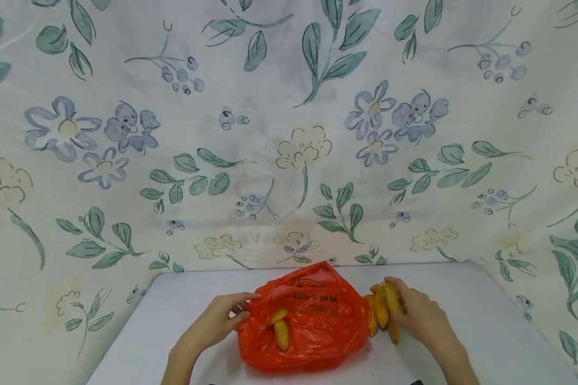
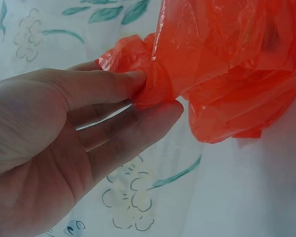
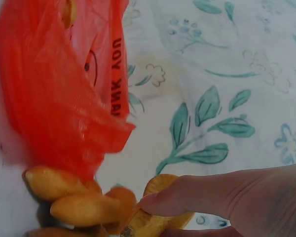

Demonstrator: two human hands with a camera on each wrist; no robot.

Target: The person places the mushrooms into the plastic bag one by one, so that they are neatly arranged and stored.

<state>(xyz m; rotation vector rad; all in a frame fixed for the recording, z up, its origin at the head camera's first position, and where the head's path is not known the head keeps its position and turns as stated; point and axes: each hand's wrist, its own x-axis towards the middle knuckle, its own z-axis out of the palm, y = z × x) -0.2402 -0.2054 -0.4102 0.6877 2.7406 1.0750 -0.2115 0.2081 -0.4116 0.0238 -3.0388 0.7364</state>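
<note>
A red plastic bag with dark printing lies on the white table, its mouth spread toward the camera. Thumb and fingers of my left hand pinch the left edge of the bag; the left wrist view shows the thin red film between them. Inside the mouth a yellow banana shows. To the right of the bag, my right hand grips a bunch of small yellow bananas. In the right wrist view, several bananas lie close below the bag's edge, with the thumb over one of them.
A pale cloth printed with leaves and flowers hangs behind the table and along its sides. The white tabletop extends left and right of the bag.
</note>
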